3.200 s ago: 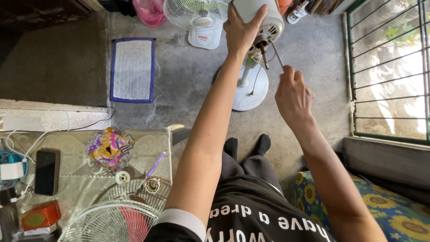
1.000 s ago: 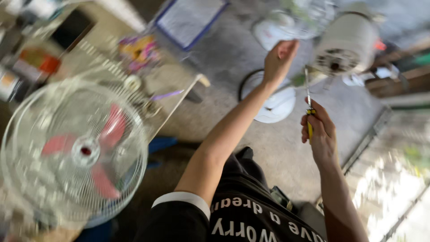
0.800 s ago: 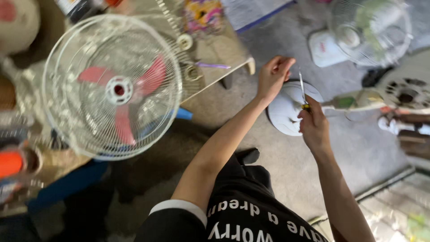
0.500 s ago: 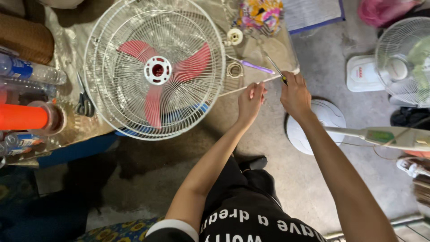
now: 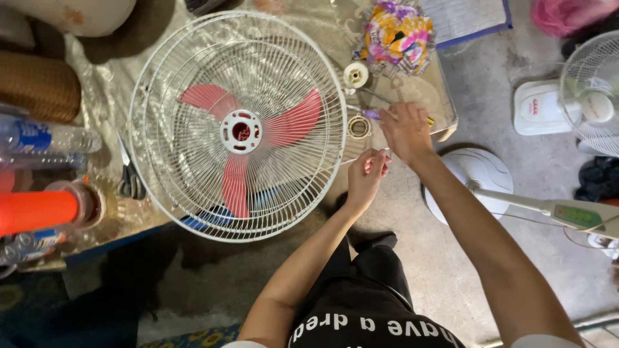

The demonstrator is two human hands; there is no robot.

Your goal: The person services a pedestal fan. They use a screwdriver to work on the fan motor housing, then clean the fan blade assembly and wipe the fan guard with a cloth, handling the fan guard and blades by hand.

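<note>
My right hand (image 5: 404, 131) is over the table's near corner, closed on a screwdriver whose yellow handle end (image 5: 429, 120) pokes out past the knuckles. Just under it lie a purple-handled tool (image 5: 372, 114) and a round metal ring (image 5: 359, 126). My left hand (image 5: 367, 173) hovers just off the table edge below the right hand, with its fingers curled. Whether something small sits in them is unclear. To the left of both hands a white wire fan cage (image 5: 193, 193) with red blades (image 5: 293, 122) lies flat on the table.
A white plastic nut (image 5: 355, 75) and a colourful bag (image 5: 394, 32) lie further along the table. Scissors (image 5: 129, 179), an orange cylinder (image 5: 35, 211) and plastic bottles (image 5: 39, 137) sit left of the cage. A white fan base (image 5: 478, 177) with its pole (image 5: 567, 214) and another fan (image 5: 590, 90) are on the floor.
The view swung from the fan on the floor to the table. Both hands left the fan motor and came to the table corner beside the cage, the right still carrying the screwdriver.
</note>
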